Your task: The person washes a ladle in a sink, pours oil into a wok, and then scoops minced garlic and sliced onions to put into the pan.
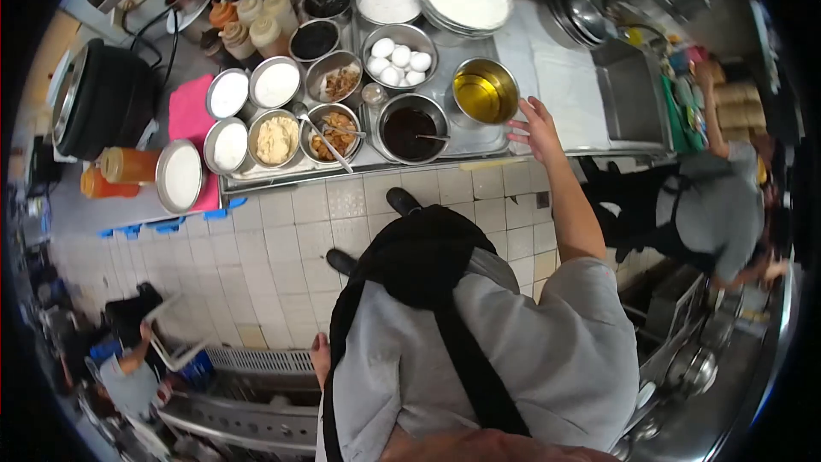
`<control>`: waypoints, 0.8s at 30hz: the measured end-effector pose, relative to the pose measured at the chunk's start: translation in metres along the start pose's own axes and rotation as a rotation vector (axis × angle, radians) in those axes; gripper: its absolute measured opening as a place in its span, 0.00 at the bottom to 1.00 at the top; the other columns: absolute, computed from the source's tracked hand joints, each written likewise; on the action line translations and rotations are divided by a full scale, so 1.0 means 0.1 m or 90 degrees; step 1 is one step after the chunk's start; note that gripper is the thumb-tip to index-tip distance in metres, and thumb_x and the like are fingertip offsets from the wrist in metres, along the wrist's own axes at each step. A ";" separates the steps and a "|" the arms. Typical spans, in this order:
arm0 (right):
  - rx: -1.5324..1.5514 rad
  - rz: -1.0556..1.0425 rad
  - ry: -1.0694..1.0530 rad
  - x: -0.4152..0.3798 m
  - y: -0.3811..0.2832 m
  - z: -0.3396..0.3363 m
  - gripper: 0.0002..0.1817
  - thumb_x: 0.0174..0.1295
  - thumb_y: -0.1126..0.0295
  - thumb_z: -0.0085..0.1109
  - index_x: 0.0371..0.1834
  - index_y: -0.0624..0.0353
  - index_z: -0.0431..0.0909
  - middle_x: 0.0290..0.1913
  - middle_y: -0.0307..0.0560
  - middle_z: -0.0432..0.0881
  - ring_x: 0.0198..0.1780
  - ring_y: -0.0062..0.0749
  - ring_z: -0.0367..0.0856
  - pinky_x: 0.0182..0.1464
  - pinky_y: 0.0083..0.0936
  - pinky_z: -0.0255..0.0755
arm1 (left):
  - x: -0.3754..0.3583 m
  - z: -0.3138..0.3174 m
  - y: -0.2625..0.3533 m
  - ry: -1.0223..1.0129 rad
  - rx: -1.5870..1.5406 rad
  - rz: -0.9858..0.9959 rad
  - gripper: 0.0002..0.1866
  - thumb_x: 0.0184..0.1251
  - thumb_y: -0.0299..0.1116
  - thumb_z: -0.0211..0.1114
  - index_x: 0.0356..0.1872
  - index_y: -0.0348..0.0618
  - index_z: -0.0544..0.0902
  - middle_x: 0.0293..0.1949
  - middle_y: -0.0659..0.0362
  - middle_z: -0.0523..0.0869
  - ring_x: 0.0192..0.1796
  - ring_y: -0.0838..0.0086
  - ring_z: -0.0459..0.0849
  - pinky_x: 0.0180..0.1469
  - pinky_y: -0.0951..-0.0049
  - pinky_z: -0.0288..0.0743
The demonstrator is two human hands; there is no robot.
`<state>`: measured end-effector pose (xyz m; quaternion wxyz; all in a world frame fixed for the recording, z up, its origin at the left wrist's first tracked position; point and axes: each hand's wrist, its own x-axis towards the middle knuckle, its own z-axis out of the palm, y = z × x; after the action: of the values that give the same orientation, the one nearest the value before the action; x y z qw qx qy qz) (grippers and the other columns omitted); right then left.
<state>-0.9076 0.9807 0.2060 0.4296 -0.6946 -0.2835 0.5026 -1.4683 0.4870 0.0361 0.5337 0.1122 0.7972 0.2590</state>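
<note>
My right hand (537, 128) reaches over the counter's front edge with its fingers spread and nothing in them. Its fingertips are right at the side of a metal container of yellow oil (485, 92). Left of the oil stands a metal container of dark brown sauce (413, 130) with a utensil in it. Behind that is a bowl of white eggs (399, 62). My left hand (321, 355) hangs low at my side, mostly hidden by my body, so its grip does not show.
Containers of white powder (276, 84), yellowish paste (274, 139) and brown pieces (332, 139) crowd the counter's left part. Squeeze bottles (250, 21) stand behind. A sink (634, 90) lies right. One co-worker (710, 205) is at the right, another (128, 381) at lower left.
</note>
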 end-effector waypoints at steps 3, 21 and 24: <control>0.030 0.067 -0.128 0.11 -0.09 0.05 0.42 0.68 0.56 0.60 0.78 0.58 0.48 0.65 0.56 0.70 0.43 0.40 0.84 0.37 0.34 0.84 | 0.18 0.44 -0.27 -0.042 0.088 0.012 0.32 0.74 0.47 0.60 0.63 0.23 0.72 0.59 0.42 0.82 0.63 0.63 0.79 0.64 0.70 0.70; 0.042 -0.110 -0.160 0.18 0.00 0.32 0.41 0.56 0.84 0.46 0.77 0.49 0.55 0.50 0.47 0.78 0.28 0.25 0.77 0.18 0.18 0.70 | -0.59 1.06 0.87 0.153 -0.129 0.103 0.33 0.70 0.42 0.66 0.69 0.30 0.69 0.67 0.42 0.75 0.67 0.61 0.76 0.66 0.68 0.70; 0.033 -0.126 -0.218 0.19 -0.02 0.24 0.42 0.56 0.84 0.46 0.78 0.52 0.53 0.53 0.53 0.77 0.26 0.27 0.77 0.18 0.19 0.70 | -0.58 1.21 1.27 0.164 -0.139 0.177 0.31 0.71 0.41 0.67 0.68 0.32 0.71 0.62 0.47 0.79 0.62 0.65 0.79 0.64 0.69 0.73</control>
<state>-0.9237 1.0046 0.1960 0.4399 -0.5568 -0.4061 0.5758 -1.3471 0.6031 0.1134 0.3956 0.1288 0.8029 0.4270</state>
